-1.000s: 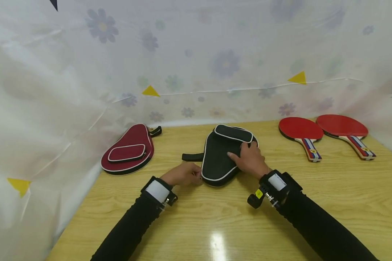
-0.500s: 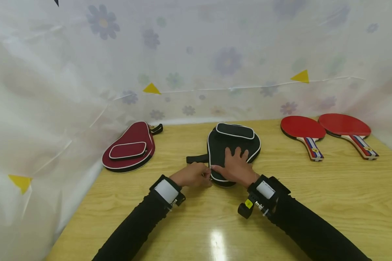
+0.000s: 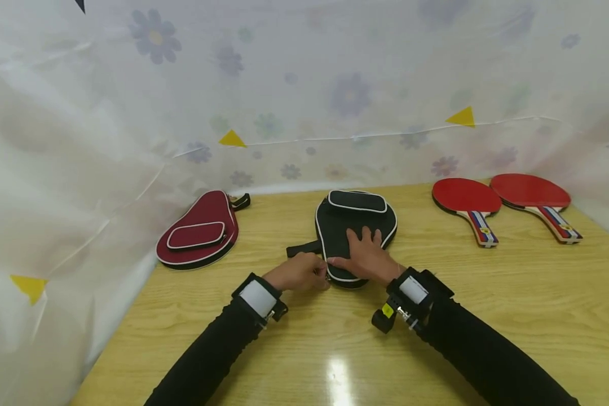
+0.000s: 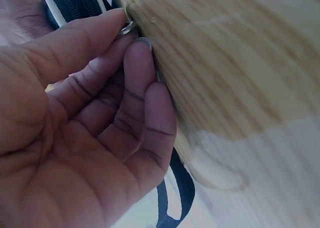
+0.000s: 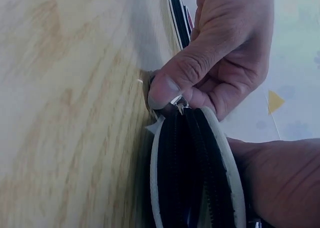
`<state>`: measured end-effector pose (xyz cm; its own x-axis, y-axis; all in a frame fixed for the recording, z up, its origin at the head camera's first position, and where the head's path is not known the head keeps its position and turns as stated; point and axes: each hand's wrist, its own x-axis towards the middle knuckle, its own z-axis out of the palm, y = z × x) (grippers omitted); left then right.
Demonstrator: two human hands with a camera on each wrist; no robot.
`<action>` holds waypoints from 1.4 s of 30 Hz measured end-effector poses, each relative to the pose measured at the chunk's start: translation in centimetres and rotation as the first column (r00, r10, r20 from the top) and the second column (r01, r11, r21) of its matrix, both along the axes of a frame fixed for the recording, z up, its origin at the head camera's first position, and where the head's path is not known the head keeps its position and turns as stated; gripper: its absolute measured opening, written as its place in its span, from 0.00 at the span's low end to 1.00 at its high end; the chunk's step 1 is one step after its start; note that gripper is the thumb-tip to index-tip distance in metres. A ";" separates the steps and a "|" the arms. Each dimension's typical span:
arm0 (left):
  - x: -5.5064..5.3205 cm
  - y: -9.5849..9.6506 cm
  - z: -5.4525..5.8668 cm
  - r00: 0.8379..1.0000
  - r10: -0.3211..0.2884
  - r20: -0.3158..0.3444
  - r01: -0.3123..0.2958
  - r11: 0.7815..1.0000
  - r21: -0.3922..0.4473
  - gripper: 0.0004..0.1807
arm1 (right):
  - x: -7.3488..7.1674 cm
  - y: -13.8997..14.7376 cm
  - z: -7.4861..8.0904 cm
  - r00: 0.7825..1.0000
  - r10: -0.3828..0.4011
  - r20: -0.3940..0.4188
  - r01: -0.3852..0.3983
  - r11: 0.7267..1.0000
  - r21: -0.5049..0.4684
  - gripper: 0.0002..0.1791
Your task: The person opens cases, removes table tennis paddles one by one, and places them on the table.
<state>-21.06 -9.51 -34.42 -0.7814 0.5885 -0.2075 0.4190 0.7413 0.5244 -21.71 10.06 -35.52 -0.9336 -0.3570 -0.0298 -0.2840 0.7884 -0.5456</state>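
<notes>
A black table tennis bat case (image 3: pixel 355 225) with white piping lies on the table, its small pocket at the far end. At its near left corner my left hand (image 3: pixel 299 272) pinches the zipper pull (image 5: pixel 180 103) between thumb and forefinger. In the right wrist view the zip's teeth (image 5: pixel 200 153) stand apart beside the pull. My right hand (image 3: pixel 367 256) rests on the case with its fingers spread, hiding part of the near right side. A black strap (image 3: pixel 304 248) sticks out from the case's left side, just beyond my left hand.
A dark red bat case (image 3: pixel 208 211) lies at the left, with its own black strap. Two red table tennis bats (image 3: pixel 467 194) lie at the far right, one slightly overlapping the other. A flowered sheet (image 3: pixel 294 101) hangs behind the wooden table (image 3: pixel 294 349).
My right hand has moved left and nearer from the case's right edge, and its fingers have spread. The case has turned a little. My left hand has shifted slightly right, staying at the zip corner.
</notes>
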 end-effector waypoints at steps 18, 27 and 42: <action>-0.5 0.6 -0.6 0.981 0.195 0.004 -0.195 0.981 0.016 0.13 | -1.3 1.7 0.2 0.985 0.174 -0.001 -0.174 0.984 -0.041 0.49; -0.8 0.7 -1.2 0.961 0.277 -0.027 -0.276 0.961 0.026 0.16 | -1.2 1.5 -0.2 0.992 0.123 -0.035 -0.123 0.992 -0.012 0.46; 0.2 1.1 0.8 0.967 0.246 0.061 -0.248 0.968 0.028 0.19 | -1.0 1.2 0.9 0.963 -0.267 0.039 0.269 0.946 -0.183 0.47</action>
<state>-20.85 -8.39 -33.58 -0.8911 0.3863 -0.2380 0.1941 0.7986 0.5696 -22.68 11.27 -34.57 -0.9956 -0.0941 -0.0008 -0.0674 0.7193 -0.6914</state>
